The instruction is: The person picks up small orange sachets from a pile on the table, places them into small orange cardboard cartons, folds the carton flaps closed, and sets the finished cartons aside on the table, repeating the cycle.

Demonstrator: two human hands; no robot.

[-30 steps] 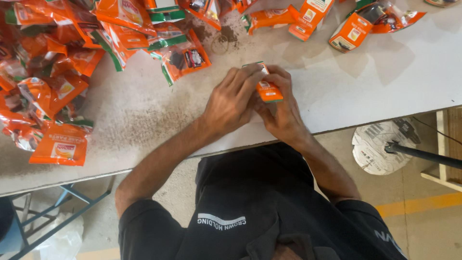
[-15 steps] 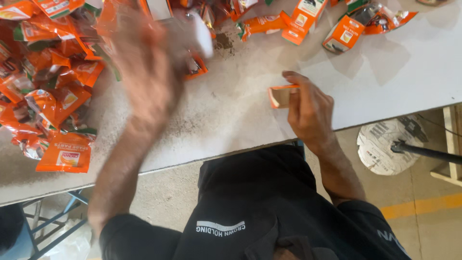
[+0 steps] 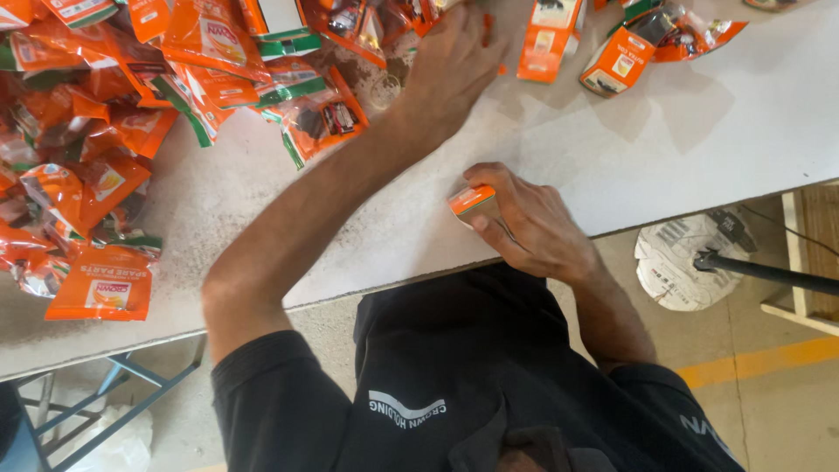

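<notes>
**One packet held near, the other hand out at the pile**

Closest to me, at the near edge of the white worktop [image 3: 699,131], my right hand [image 3: 533,229] is closed narrowly around a small orange-and-white flat packet [image 3: 472,199], with thumb and fingers pinching it just above the surface. It looks stiff and folded, with one pale end showing past my fingertips. Farther out, my left arm stretches across the table and my left hand [image 3: 450,65] lies palm-down on the heap of glossy orange plastic pouches with green edges [image 3: 201,52]. Its fingers are loosely curled, and I cannot tell whether they grip anything. I judge this to be a hold-and-fetch step. Since the pouches overlap and look slippery, lifting one would call for a pinch on a single edge.
</notes>
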